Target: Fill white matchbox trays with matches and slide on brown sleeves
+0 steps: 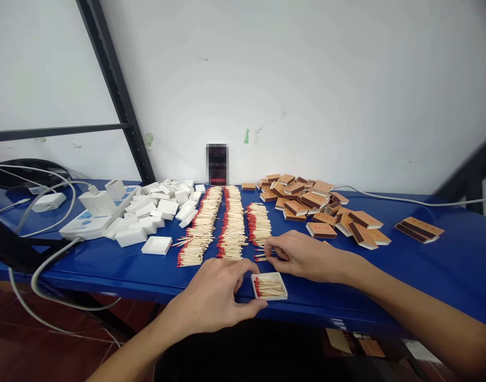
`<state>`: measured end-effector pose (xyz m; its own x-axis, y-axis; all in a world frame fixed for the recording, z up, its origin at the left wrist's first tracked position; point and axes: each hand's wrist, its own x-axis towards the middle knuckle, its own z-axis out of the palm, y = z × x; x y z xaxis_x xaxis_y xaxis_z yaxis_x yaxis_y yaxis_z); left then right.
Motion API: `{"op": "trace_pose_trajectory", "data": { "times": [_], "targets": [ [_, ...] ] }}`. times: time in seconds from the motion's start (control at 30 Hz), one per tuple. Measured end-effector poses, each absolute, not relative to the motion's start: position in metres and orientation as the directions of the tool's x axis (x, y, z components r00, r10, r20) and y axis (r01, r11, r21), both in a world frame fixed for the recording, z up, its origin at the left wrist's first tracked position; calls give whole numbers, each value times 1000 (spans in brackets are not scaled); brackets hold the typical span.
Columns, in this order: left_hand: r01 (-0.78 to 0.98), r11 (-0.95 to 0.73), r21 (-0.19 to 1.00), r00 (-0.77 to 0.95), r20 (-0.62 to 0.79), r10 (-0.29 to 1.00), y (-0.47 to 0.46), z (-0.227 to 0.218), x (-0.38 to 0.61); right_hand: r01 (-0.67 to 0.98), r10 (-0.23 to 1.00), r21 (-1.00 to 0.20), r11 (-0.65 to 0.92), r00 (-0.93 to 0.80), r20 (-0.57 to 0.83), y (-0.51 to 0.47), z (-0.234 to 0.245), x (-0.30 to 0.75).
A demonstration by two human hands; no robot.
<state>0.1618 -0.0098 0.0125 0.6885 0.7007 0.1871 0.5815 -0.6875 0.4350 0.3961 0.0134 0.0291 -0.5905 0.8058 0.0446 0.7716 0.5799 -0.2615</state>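
Observation:
A small white matchbox tray (269,287) with red-tipped matches in it lies near the front edge of the blue table (445,265). My left hand (217,294) rests beside it, thumb and fingers touching the tray's left side. My right hand (296,254) is just behind the tray, fingers pinched on a few matches at the near end of the shortest match row (259,223). Two longer rows of matches (217,223) lie to the left.
A heap of empty white trays (159,209) lies at the left, a heap of brown matchbox sleeves (318,204) at the right, with a pair of sleeves (418,229) farther right. A white power strip (94,215) with cables lies at the far left. Black shelf struts (115,90) rise behind.

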Motion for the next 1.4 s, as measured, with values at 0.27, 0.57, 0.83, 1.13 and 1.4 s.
{"op": "trace_pose_trajectory", "data": {
  "times": [0.27, 0.57, 0.83, 1.13, 1.4],
  "targets": [
    [599, -649, 468, 651, 187, 736, -11, 12, 165, 755, 800, -300, 582, -599, 45, 12, 34, 399],
    [612, -628, 481, 621, 201, 758, -12, 13, 165, 615, 754, -585, 528, -656, -10, -7, 49, 390],
    [611, -618, 495, 623, 182, 761, -12, 15, 167, 665, 780, -509, 547, -625, 23, -4, 45, 390],
    [583, -654, 483, 669, 173, 723, -11, 13, 163, 802, 840, -270, 532, -539, 54, 9, 35, 395],
    [551, -684, 478, 699, 183, 692, -10, 10, 162, 799, 830, -251, 547, -556, 41, 11, 29, 396]
  ]
}}
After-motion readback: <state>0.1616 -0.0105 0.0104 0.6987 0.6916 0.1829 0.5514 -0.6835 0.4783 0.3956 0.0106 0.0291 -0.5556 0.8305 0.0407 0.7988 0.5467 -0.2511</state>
